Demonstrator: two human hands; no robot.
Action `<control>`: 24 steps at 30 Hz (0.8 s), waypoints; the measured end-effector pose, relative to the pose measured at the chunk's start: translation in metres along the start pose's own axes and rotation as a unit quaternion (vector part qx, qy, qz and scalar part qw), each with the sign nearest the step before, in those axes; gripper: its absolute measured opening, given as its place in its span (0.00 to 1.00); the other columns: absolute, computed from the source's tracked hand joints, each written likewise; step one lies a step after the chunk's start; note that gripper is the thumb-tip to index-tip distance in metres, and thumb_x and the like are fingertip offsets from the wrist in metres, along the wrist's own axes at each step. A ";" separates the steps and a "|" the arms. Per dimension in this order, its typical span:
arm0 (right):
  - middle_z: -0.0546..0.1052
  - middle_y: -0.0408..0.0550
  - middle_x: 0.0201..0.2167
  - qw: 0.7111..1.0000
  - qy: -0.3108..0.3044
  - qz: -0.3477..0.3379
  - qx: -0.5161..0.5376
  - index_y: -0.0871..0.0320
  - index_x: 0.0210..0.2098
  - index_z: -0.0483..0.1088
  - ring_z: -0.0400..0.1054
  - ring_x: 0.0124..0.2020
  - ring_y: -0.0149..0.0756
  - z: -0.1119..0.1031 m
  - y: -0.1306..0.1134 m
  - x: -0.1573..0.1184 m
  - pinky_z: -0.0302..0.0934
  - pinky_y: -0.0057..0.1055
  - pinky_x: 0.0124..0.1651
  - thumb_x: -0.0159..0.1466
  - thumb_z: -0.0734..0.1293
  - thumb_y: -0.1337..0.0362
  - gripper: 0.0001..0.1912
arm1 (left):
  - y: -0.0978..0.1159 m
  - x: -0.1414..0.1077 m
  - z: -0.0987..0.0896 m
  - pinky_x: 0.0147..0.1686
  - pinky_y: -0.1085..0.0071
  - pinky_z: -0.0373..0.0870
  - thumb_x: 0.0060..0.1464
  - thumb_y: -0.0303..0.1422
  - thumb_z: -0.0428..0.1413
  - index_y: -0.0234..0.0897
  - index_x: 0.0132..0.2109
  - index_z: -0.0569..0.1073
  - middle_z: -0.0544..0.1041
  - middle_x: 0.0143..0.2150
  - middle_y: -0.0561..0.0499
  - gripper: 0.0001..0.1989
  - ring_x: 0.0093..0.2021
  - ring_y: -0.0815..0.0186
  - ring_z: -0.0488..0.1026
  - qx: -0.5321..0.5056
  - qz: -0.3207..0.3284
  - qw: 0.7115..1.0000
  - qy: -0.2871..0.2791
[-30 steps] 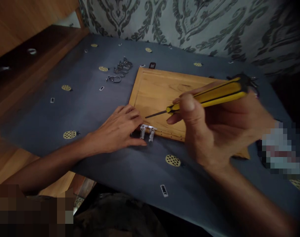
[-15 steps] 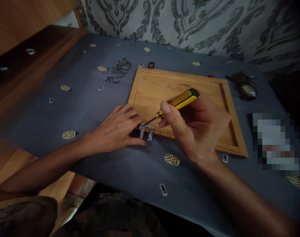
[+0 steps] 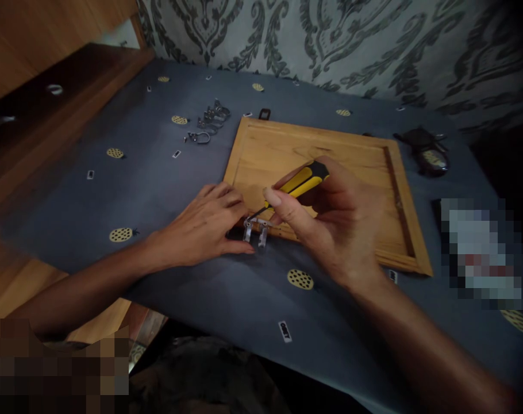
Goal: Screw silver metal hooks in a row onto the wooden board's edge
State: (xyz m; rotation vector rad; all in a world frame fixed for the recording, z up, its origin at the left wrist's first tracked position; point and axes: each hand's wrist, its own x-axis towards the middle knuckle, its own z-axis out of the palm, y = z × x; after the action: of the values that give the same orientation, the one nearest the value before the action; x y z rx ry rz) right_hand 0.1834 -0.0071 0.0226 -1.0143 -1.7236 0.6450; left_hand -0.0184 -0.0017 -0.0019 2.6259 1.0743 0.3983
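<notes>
A yellow-and-black screwdriver [image 3: 302, 181] is gripped by my right hand [image 3: 330, 218], thumb along the front of its handle. Its shaft slants down to the left, and the tip is at a small silver metal fitting [image 3: 247, 230] on the near edge of a framed wooden panel [image 3: 283, 152]. A second prong of metal [image 3: 263, 234] sticks out just to the right. My left hand [image 3: 205, 224] grips the panel's near left corner, fingers bent over the top and thumb below beside the fitting. The exact contact of the tip is too small to tell.
Several metal fittings with curved loops [image 3: 210, 121] lie on the blue pineapple-print cloth [image 3: 145, 190] at the back left. A dark object [image 3: 425, 149] sits at the right, near a blurred-out item [image 3: 481, 253]. Patterned wallpaper [image 3: 322, 40] rises behind; wooden furniture [image 3: 63, 69] borders the left.
My right hand and the screwdriver handle have moved a little left and down, and the handle looks rotated. My left hand and the panel stay in place.
</notes>
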 end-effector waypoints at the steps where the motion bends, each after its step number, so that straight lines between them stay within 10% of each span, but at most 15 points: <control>1: 0.73 0.40 0.26 1.000 -0.022 -0.003 0.013 0.51 0.31 0.70 0.69 0.22 0.34 -0.002 -0.001 0.002 0.64 0.34 0.24 0.61 0.76 0.47 0.17 | 0.000 0.000 0.000 0.53 0.56 0.65 0.59 0.51 0.61 0.39 0.51 0.74 0.76 0.51 0.46 0.23 0.54 0.53 0.69 0.000 -0.003 1.000 -0.002; 7: 0.80 0.41 0.32 0.987 -0.146 0.004 0.064 0.51 0.34 0.75 0.75 0.28 0.34 -0.016 -0.003 0.010 0.70 0.34 0.31 0.66 0.73 0.51 0.12 | 0.002 0.001 -0.002 0.55 0.54 0.64 0.57 0.50 0.64 0.37 0.52 0.75 0.75 0.48 0.45 0.24 0.53 0.53 0.69 -0.001 -0.013 1.000 -0.013; 18: 0.77 0.42 0.27 0.991 -0.007 -0.047 -0.123 0.48 0.31 0.73 0.74 0.28 0.41 -0.004 -0.001 -0.005 0.65 0.41 0.34 0.66 0.72 0.50 0.13 | 0.002 0.001 -0.001 0.54 0.55 0.64 0.58 0.51 0.62 0.36 0.52 0.75 0.76 0.48 0.44 0.25 0.53 0.52 0.69 0.012 -0.010 1.000 -0.014; 24: 0.77 0.43 0.26 0.995 -0.033 -0.033 -0.084 0.48 0.31 0.72 0.73 0.27 0.43 -0.003 0.000 -0.003 0.64 0.42 0.32 0.65 0.73 0.48 0.13 | 0.000 0.001 0.001 0.55 0.55 0.64 0.57 0.52 0.62 0.37 0.52 0.75 0.76 0.52 0.44 0.25 0.55 0.52 0.68 0.018 -0.001 1.000 -0.004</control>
State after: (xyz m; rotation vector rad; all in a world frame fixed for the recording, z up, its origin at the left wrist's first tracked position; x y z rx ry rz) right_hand 0.1864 -0.0100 0.0224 -1.0575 -1.8866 0.5025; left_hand -0.0175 -0.0017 -0.0023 2.6556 1.0928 0.3701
